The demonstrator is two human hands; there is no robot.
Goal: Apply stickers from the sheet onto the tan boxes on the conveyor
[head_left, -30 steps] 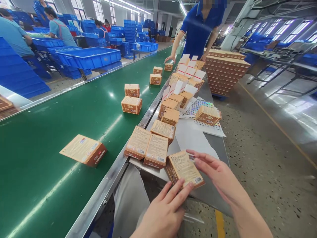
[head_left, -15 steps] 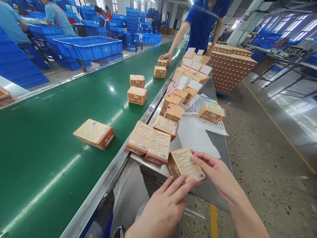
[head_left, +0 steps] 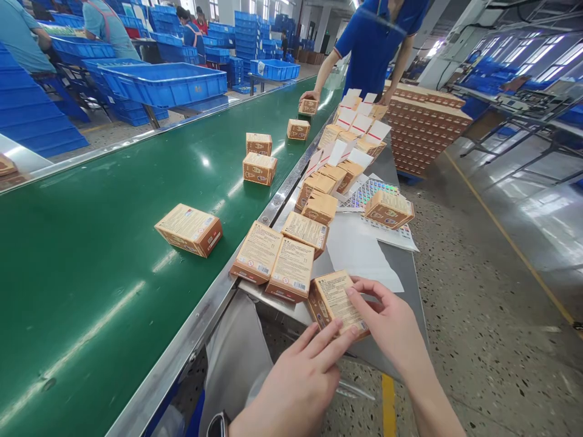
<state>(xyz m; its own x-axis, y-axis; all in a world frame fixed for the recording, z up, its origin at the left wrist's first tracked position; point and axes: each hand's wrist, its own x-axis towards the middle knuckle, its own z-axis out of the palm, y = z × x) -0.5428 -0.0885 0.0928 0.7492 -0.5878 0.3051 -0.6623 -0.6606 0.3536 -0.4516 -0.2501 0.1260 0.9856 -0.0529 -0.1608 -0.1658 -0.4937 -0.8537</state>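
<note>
A small brown-and-cream cardboard box [head_left: 334, 297] lies at the near end of the metal side table, printed face up. My left hand [head_left: 307, 370] holds its near edge, fingers stretched over the top. My right hand [head_left: 387, 318] is at its right side, the thumb pressed on the printed face and the other fingers curved by the far corner. Whatever lies beneath that thumb is hidden. Two similar boxes [head_left: 290, 267] stand just left, with another box [head_left: 306, 230] behind them. Farther along the table are several boxes with raised flaps [head_left: 348, 167].
Several boxes ride on the green conveyor belt [head_left: 113, 243], the nearest being a tilted box [head_left: 189, 229]. Shiny sticker sheets [head_left: 368, 193] lie under a lone box [head_left: 389, 208]. Across the belt, a co-worker's hand [head_left: 310, 96] touches a box. Stacked cartons [head_left: 423, 130] stand behind.
My right thumb now covers the spot where a small shiny sticker showed on the box. The boxes on the belt have shifted right and away. The co-worker's hand has moved slightly with its box.
</note>
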